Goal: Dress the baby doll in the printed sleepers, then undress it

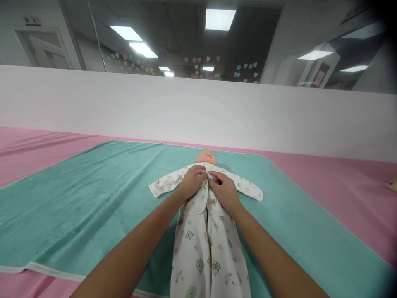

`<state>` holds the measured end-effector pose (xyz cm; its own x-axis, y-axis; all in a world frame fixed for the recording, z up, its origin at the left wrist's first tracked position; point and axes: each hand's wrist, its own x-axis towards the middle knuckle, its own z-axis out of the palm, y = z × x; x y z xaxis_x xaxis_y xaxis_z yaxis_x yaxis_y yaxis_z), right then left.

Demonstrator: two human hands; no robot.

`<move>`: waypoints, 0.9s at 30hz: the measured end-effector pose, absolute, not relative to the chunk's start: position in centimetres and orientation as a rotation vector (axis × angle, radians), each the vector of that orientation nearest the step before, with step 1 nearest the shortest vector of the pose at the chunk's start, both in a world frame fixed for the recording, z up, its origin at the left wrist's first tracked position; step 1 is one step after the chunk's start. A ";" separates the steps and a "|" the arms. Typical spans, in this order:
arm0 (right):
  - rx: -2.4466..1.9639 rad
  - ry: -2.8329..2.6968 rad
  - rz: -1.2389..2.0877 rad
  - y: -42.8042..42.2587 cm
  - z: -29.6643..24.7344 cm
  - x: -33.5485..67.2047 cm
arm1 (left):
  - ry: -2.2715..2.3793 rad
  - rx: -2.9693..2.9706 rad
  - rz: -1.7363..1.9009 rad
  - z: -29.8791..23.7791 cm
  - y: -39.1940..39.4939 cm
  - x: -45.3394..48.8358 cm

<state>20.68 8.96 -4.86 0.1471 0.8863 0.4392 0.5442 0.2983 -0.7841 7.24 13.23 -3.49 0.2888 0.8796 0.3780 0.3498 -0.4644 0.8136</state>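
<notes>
A baby doll (206,157) lies on its back, its head at the far end. It wears a white baby jacket (198,205) with small prints, sleeves spread to both sides, and white printed trousers (198,248). At the chest, my left hand (194,180) presses and pinches the left front edge of the jacket. Close beside it, my right hand (223,188) pinches the right front edge near the fastening. A pale strip of the jacket's edge shows between my fingertips. A small round button (206,186) sits just below them. My fingertips partly hide the upper fastening.
A teal blanket (93,198) with a white edge lies under the doll, slightly wrinkled. Around it spreads a pink cloth (316,186). Behind stands a low white wall (155,107) with a mirror or glass (186,41) above. Part of something skin-coloured (392,185) shows at the far right.
</notes>
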 end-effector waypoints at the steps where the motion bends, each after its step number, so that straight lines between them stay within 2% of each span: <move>1: -1.364 -1.532 0.418 9.0 -4.8 20.7 | 1.087 1.969 1.120 -3.5 13.3 7.2; 8: -1.376 -1.672 0.306 8.4 -4.2 20.2 | 1.041 1.956 1.072 -3.5 12.8 6.9; 13: -1.169 -1.629 0.711 8.3 -3.7 20.9 | 1.035 1.926 1.045 -3.1 12.3 6.9; 16: -1.140 -1.552 0.826 8.5 -3.9 21.2 | 1.042 1.870 1.076 -3.3 12.4 7.0; 27: -1.257 -1.476 0.540 8.4 -4.6 20.6 | 0.990 1.777 1.142 -4.5 12.8 6.7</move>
